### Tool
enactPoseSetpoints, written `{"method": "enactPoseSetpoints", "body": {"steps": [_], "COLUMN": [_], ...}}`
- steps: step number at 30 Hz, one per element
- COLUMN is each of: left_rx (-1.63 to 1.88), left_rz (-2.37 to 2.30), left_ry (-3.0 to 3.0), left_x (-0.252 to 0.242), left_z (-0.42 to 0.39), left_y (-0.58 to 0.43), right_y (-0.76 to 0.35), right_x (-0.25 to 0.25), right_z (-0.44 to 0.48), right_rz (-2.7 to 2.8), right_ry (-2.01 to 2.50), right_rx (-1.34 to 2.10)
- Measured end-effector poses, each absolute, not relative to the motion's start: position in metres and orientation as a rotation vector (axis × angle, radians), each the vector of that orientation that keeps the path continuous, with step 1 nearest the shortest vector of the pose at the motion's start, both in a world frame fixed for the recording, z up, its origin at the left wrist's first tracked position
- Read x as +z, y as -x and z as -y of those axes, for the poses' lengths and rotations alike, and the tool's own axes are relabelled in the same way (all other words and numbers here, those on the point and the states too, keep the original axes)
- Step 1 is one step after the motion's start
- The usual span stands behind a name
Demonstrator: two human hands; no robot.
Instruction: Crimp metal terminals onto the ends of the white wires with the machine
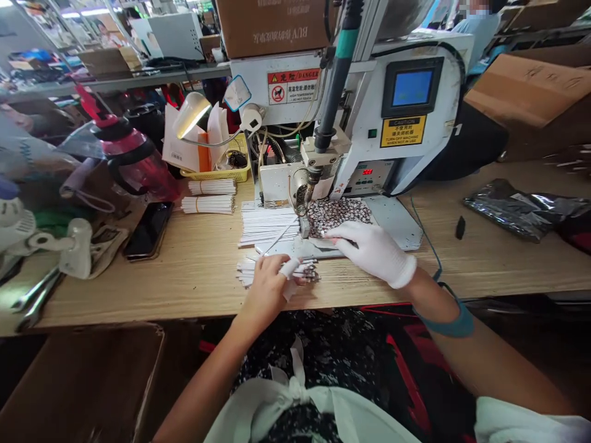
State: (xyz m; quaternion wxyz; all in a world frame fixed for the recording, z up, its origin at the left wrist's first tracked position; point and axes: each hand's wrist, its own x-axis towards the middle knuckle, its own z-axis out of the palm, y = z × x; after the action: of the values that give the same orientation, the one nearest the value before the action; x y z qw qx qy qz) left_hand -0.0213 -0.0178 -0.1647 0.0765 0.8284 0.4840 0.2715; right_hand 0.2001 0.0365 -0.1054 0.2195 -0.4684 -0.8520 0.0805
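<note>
The left hand (270, 292), bare but for a white finger wrap (290, 269), is curling around a bundle of white strips (300, 271) near the front edge of the table (138, 289). Its grip is pressing together and pinching the bundle, though the fingertips are partly hidden. The bundle's long axis is running sideways along the table, with its speckled ends pointing right, toward the machine head (311, 178).

The right hand (369, 249), in a white glove, is lying flat on a speckled sheet (339, 215). Its grip is not pinching anything: the fingers are pressing down side by side. The sheet is resting on the machine's metal plate (392, 215), just right of the head, so the right hand is the nearer one to the head, while the left is nearer the table's front edge.

A thin white strip (279, 237) is slanting up toward the head, between the hands. A stack of strips (268, 224) is lying left of the head, and 2 banded bundles (207, 205) are resting farther left on the table, near a phone (148, 229).
</note>
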Motion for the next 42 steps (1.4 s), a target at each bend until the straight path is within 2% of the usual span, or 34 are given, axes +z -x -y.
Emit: {"method": "enactPoseSetpoints", "body": {"steps": [2, 5, 10, 21, 23, 28, 30, 35, 42], "left_rx": [0.857, 0.702, 0.508, 0.222, 0.204, 0.235, 0.296, 0.423, 0.469], "left_rz": [-1.538, -1.588, -1.293, -1.47, -1.481, -1.429, -1.385, -1.319, -1.248], "left_ry": [-2.491, -2.535, -2.467, -2.372, -2.349, -2.302, -2.275, -2.227, -1.848], "left_x": [-0.154, -0.134, -0.12, -0.108, -0.103, -0.099, -0.099, -0.097, -0.098], "left_z": [0.0, -0.039, -0.088, -0.105, -0.105, -0.106, -0.106, -0.106, -0.109], "left_y": [0.029, 0.042, 0.055, 0.032, 0.033, 0.033, 0.032, 0.033, 0.028], "right_y": [-0.21, -0.217, -0.216, -0.184, -0.186, -0.194, -0.196, -0.194, -0.182], "right_x": [-0.106, -0.104, -0.103, -0.123, -0.123, -0.115, -0.112, -0.109, -0.113], "right_z": [-0.043, -0.059, -0.085, -0.114, -0.113, -0.11, -0.111, -0.115, -0.115], "right_rz": [2.367, 2.382, 2.398, 2.353, 2.197, 1.663, 1.583, 1.62, 1.442], "right_ry": [1.366, 1.445, 1.514, 1.503, 1.454, 1.421, 1.341, 1.317, 1.195], "right_rx": [0.238, 0.301, 0.356, 0.491, 0.64, 1.321, 1.382, 1.293, 1.658]}}
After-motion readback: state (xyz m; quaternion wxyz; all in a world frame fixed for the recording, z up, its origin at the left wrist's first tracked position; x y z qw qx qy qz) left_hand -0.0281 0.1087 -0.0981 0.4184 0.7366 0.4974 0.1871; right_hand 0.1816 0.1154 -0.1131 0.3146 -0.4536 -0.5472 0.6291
